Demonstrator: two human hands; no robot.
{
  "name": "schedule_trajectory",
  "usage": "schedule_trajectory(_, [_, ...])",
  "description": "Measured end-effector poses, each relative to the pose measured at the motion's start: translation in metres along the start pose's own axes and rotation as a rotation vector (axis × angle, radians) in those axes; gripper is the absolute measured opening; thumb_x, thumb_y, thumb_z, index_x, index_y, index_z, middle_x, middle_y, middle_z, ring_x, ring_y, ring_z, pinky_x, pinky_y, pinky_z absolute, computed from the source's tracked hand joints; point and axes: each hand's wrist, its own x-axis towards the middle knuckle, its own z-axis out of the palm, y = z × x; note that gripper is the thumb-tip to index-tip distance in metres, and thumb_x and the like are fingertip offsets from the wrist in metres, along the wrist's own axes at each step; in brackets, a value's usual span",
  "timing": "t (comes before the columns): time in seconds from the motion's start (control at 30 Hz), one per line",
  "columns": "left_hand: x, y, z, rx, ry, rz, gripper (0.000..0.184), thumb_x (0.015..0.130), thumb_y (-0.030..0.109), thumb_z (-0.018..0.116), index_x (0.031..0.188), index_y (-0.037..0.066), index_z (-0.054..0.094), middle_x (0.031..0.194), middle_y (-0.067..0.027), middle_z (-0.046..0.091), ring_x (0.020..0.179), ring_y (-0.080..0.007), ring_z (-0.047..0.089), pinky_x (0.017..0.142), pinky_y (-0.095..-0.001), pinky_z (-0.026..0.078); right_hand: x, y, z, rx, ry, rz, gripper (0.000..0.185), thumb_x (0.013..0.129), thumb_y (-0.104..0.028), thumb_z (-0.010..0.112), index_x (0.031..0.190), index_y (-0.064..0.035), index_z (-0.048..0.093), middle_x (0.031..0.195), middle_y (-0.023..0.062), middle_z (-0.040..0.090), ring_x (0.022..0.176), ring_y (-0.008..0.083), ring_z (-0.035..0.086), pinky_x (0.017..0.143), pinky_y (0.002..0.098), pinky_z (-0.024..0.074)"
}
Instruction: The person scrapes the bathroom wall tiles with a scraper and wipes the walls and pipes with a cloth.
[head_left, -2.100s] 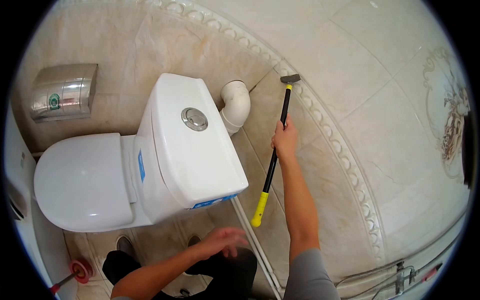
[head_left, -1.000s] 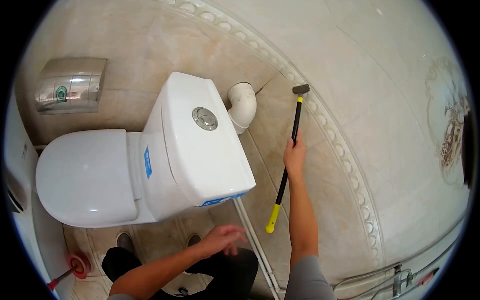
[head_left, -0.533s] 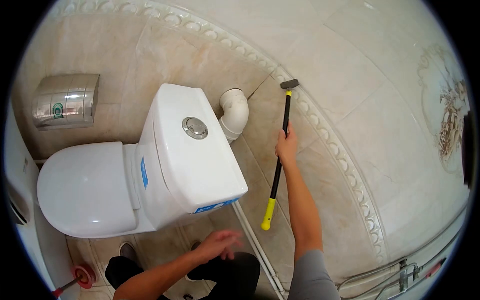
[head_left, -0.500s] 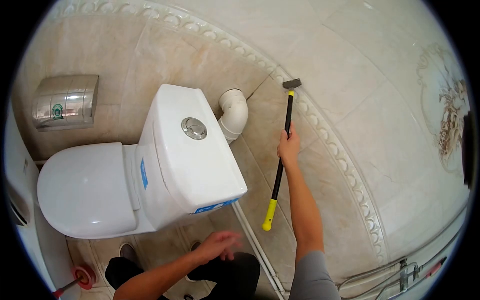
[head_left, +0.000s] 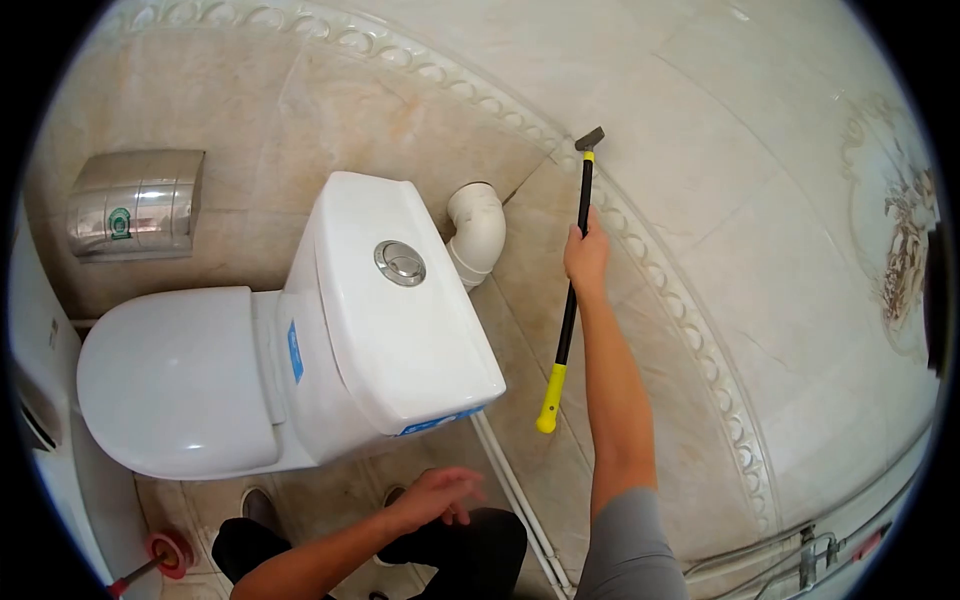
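My right hand (head_left: pixel 587 252) is wrapped round the black shaft of a long-handled scraper (head_left: pixel 571 330). The tool has a yellow butt end and a small dark grey head, which is up at the wall tiles by the moulded border; whether it touches them I cannot tell. Low in the view, my left hand (head_left: pixel 440 497) hangs above my knee with loosely bent fingers apart and nothing in them. Left of the scraper stands a white toilet (head_left: pixel 410 335) with its lid down and a round flush button on the tank.
A white elbow pipe (head_left: pixel 477 230) comes out of the wall behind the tank. A metal paper holder (head_left: pixel 137 207) hangs at the left. Thin white pipes (head_left: pixel 515 490) run beside my leg, and a red plunger (head_left: pixel 170 555) stands on the floor at lower left.
My right hand has moved up along the wall, carrying the scraper with it. The left hand stays nearly where it was. The view has shifted slightly.
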Motion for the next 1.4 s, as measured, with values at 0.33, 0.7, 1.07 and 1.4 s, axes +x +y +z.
schedule_trajectory(0.33, [-0.005,0.004,-0.004,-0.021,-0.002,0.024,0.039,0.105,0.023,0.049,0.137,0.000,0.053,0.117,-0.0125,0.069,0.072,-0.0139,0.068,0.058,-0.0243,0.051,-0.005,0.020,-0.007,-0.128,0.075,-0.167,0.055,0.091,-0.006,0.058,0.144,0.0025,0.048,0.123,0.0292,0.064,0.112,0.0441,0.062,0.095,0.0441,0.0494])
schedule_trajectory(0.7, [-0.010,0.003,-0.002,0.028,-0.010,0.045,0.038,0.106,0.024,0.048,0.136,0.000,0.053,0.117,-0.0121,0.069,0.073,-0.0136,0.068,0.058,-0.0244,0.052,-0.101,0.048,-0.105,-0.033,0.011,0.064,0.053,0.094,-0.002,0.055,0.146,0.0031,0.045,0.136,0.0257,0.060,0.125,0.0346,0.059,0.103,0.0371,0.0455])
schedule_trajectory(1.07, [-0.006,-0.012,-0.004,0.097,0.000,-0.048,0.038,0.105,0.027,0.050,0.136,0.005,0.054,0.120,-0.0135,0.069,0.075,-0.0154,0.070,0.061,-0.0250,0.052,-0.294,0.027,-0.272,-0.048,0.169,0.306,0.054,0.097,0.000,0.051,0.150,0.0009,0.041,0.103,0.0040,0.060,0.080,0.0089,0.052,0.071,0.0231,0.0447])
schedule_trajectory(1.4, [0.008,-0.036,0.010,0.166,0.010,-0.070,0.038,0.104,0.026,0.052,0.134,0.003,0.055,0.112,-0.0147,0.071,0.067,-0.0170,0.069,0.054,-0.0248,0.051,-0.450,0.048,-0.390,0.204,0.383,0.552,0.058,0.104,-0.009,0.048,0.158,-0.0102,0.028,0.071,-0.0032,0.044,0.044,0.0046,0.039,0.038,0.0210,0.0323])
